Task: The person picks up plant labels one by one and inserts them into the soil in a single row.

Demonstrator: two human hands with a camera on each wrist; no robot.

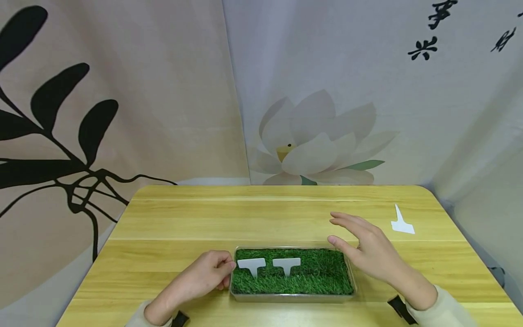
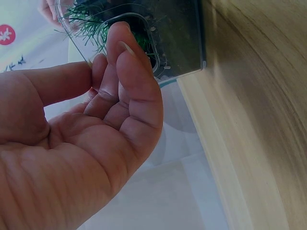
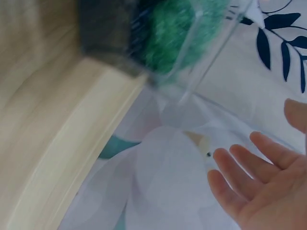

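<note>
A clear plastic box point(image 1: 292, 298) filled with green artificial grass point(image 1: 314, 268) sits near the table's front. Two white T-shaped plant labels, a left one point(image 1: 251, 264) and a right one point(image 1: 287, 264), stand in the grass toward its left half. My left hand point(image 1: 212, 271) holds the box's left end, thumb at the rim and fingers curled against the end wall point(image 2: 180, 38). Over the box's right end, my right hand point(image 1: 367, 247) hovers with fingers spread and nothing in it. A third white plant label point(image 1: 402, 223) lies on the table beyond that hand.
The wooden table point(image 1: 196, 218) has rounded back corners. Behind it hangs a cloth backdrop point(image 1: 171, 91) printed with dark leaves and a pale lotus. More cloth hangs along the right side.
</note>
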